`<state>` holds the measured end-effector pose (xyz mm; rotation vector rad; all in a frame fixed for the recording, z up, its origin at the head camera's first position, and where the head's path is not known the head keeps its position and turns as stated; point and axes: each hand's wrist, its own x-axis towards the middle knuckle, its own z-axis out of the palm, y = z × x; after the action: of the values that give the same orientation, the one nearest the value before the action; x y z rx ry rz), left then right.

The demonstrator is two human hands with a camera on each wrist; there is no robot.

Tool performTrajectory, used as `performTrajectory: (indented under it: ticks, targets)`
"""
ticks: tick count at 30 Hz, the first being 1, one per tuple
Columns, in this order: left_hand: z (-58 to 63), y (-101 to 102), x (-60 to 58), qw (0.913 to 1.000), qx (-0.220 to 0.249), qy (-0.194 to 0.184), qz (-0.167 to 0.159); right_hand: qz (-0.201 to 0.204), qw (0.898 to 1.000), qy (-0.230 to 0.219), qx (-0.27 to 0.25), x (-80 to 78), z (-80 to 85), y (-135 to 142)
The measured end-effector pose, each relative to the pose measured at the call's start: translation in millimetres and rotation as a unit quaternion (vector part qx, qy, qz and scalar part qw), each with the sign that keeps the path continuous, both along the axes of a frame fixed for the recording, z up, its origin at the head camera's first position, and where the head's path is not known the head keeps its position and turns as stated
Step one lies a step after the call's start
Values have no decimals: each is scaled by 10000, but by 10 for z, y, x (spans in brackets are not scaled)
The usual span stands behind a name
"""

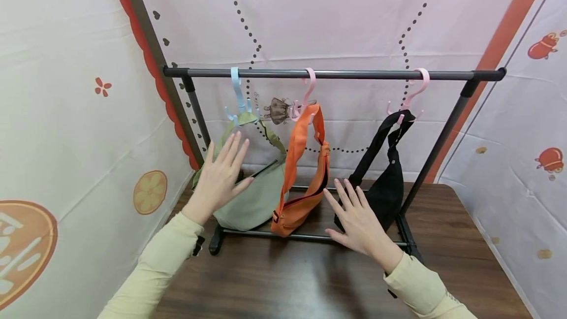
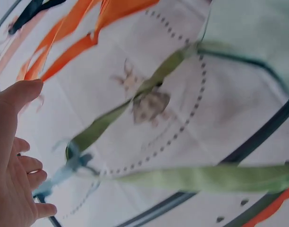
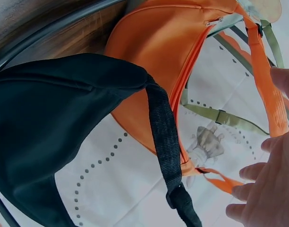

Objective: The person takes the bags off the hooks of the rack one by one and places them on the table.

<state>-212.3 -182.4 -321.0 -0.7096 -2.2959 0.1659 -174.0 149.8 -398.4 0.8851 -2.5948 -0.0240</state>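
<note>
Three shoulder bags hang from a dark metal rack. A pale green bag hangs at the left from a blue hook, an orange bag in the middle from a pink hook, and a black bag at the right from another pink hook. My left hand is spread, fingers straight, in front of the green bag and holds nothing. With fingers spread too, my right hand hovers before the black bag, overlapping its lower left part in the head view.
The rack's top bar runs across, with slanted legs at both ends and low bars near the wooden table. Printed cloth stands behind, and more cloth closes off the left and right sides.
</note>
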Motion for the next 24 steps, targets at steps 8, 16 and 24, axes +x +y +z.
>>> performTrajectory:
  ticks: [8,16,24]
  targets:
    - [356,-94,-103,9994,242,233,-32,52,9999,-55,96,1,14,-90]
    - [617,-3,-303,9985,341,390,-184,107,9999,-66,-18,-9,32,-170]
    - [971,113,-471,9777,782,1395,-1363,441,9988,-190,-135,61,-72,-320]
